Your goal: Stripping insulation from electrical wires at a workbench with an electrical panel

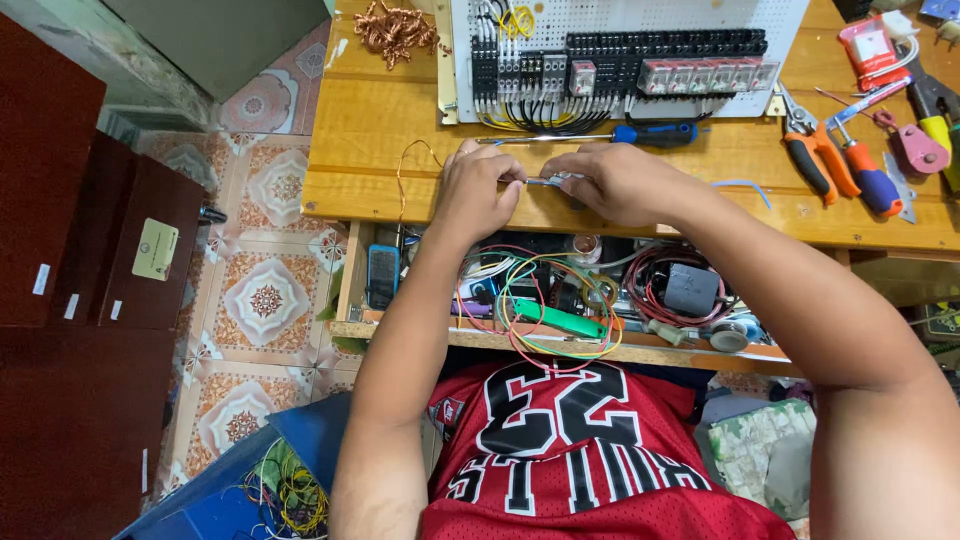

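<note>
My left hand [478, 188] and my right hand [612, 182] meet over the front of the wooden table [372, 115]. Both pinch a short pale wire [541, 181] with a small metal end piece between the fingertips. Just beyond the hands lies a blue-handled screwdriver [650, 133]. Behind it stands a white perforated panel [640, 20] carrying rows of black terminal blocks, relays and black and yellow wiring. A thin bare copper wire [405, 165] curls on the table left of my left hand.
A heap of copper wire scraps [392, 30] lies at the back left. Orange pliers [812, 155], cutters and other tools lie at the right. An open drawer [560, 300] under the table holds coiled coloured wires. A dark wooden cabinet [70, 300] stands on the tiled floor at left.
</note>
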